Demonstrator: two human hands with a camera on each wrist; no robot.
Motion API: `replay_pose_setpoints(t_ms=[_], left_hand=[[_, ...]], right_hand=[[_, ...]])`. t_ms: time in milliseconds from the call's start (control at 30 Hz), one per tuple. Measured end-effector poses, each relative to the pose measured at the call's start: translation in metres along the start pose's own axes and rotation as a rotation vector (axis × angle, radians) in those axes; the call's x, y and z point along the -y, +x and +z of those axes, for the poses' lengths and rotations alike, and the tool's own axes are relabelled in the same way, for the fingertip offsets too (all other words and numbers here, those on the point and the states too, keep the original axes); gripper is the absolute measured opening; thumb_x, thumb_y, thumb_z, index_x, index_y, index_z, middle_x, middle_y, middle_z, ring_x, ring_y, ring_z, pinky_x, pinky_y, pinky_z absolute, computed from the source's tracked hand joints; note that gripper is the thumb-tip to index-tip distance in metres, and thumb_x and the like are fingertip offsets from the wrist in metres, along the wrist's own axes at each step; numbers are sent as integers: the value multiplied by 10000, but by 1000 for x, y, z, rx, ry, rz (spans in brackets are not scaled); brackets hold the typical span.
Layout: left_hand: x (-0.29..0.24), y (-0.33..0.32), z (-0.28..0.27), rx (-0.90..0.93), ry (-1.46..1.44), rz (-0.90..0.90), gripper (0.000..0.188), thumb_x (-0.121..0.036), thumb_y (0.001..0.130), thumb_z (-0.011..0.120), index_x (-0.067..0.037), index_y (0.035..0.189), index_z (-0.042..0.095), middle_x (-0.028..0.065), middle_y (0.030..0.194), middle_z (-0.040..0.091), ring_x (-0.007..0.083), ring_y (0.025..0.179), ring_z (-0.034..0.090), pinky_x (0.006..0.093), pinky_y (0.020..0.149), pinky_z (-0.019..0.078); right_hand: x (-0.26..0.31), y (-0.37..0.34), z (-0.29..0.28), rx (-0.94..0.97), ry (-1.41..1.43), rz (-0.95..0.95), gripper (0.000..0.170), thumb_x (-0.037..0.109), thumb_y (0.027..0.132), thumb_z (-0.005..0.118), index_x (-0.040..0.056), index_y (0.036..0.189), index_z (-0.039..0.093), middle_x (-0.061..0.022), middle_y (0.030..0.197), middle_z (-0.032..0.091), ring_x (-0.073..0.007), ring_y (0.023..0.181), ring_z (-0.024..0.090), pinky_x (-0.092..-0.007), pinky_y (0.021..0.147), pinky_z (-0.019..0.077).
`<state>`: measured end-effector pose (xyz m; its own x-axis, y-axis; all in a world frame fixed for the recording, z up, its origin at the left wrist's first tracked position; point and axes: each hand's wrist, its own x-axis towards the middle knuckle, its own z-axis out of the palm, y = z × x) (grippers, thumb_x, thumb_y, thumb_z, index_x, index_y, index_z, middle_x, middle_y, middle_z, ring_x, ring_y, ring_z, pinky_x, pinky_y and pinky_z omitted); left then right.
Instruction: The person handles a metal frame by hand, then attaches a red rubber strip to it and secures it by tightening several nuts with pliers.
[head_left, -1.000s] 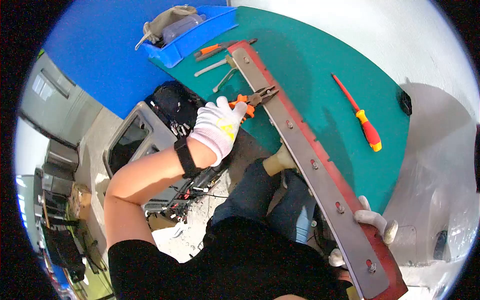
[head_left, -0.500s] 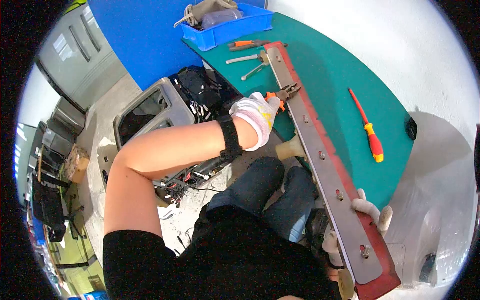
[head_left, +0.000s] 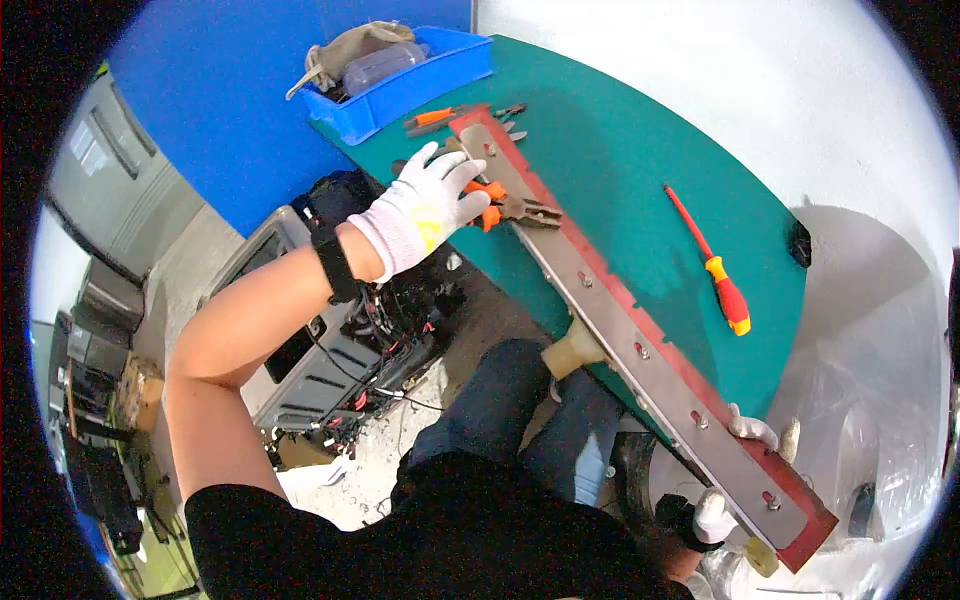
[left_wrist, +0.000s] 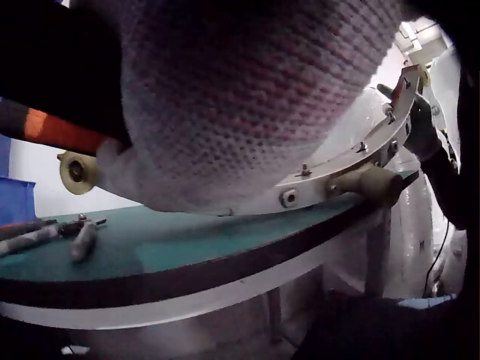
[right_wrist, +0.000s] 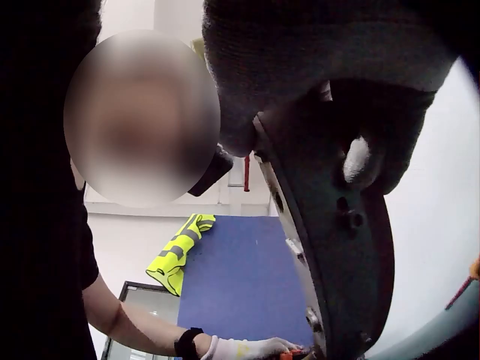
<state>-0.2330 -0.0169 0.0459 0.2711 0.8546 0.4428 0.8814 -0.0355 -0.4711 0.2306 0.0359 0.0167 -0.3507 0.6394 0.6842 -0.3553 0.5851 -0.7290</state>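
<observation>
A long metal bar (head_left: 620, 330) with a red edge and several bolts lies slanted over the table edge. My gloved left hand (head_left: 425, 205) holds orange-handled pliers (head_left: 530, 212) near the bar's far end, the fingers loosely bent around the handles. The pliers' jaws lie over the bar's face between two bolts. At the near end my right hand (head_left: 713, 518) grips the bar, thumb side on one edge and fingers over the red edge. In the left wrist view the glove (left_wrist: 247, 97) covers much of the bar (left_wrist: 330, 169); the right wrist view shows the bar (right_wrist: 322, 225) dark.
On the green table (head_left: 620, 180) lies a red and yellow screwdriver (head_left: 715, 265). Another orange-handled tool (head_left: 432, 119) is by the bar's far end, near a blue bin (head_left: 400, 95) holding a cloth and a clear container. Left of my legs stands a grey case (head_left: 310, 380) with cables.
The fingers of my left hand have loosened and spread around the pliers. The pliers' jaws have turned to point more toward the right. The head view has shifted, and my right hand still grips the bar.
</observation>
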Motion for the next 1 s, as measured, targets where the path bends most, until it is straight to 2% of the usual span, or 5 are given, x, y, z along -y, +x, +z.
replay_pose_setpoints(t_ms=[100,200,333,900,1000], left_hand=[[3,0,-3,66,-52,32,209,-182,827,589,-117,1020,631,148,1318,543,342,1242,511,563,1077,376],[-4,-5,-3,44,-54,-24,241,-168,841,578,-124,1074,619,177,1319,536,370,1240,505,574,1090,355],[-18,-12,-9,132,11,-72,256,-170,854,578,-165,1108,615,169,1310,531,380,1225,508,577,1086,345],[-31,-23,5,177,-13,-173,256,-181,865,572,-188,1120,595,203,1278,534,389,1153,541,581,1032,390],[-30,-23,4,220,-32,-167,269,-208,885,578,-165,1150,584,215,1242,545,393,1128,549,550,1013,411]], right_hand=[[-14,-17,-9,-169,-48,89,1318,388,551,966,62,1546,166,-160,1201,569,-317,1140,569,-576,1095,379],[-4,5,7,-29,-74,-100,687,480,879,701,-41,1281,503,-174,1229,571,-284,1170,562,-445,1123,372],[-16,-35,-55,-261,270,334,775,575,1043,179,-31,1016,661,-198,1006,671,-303,1046,629,-447,1180,300],[-13,-43,-107,-104,-13,243,661,529,1057,204,-37,1019,543,-196,1026,610,-319,1113,604,-504,1207,261],[5,-26,-112,-26,549,673,676,545,1049,227,-47,1050,554,-206,1066,616,-348,1196,565,-502,1216,244]])
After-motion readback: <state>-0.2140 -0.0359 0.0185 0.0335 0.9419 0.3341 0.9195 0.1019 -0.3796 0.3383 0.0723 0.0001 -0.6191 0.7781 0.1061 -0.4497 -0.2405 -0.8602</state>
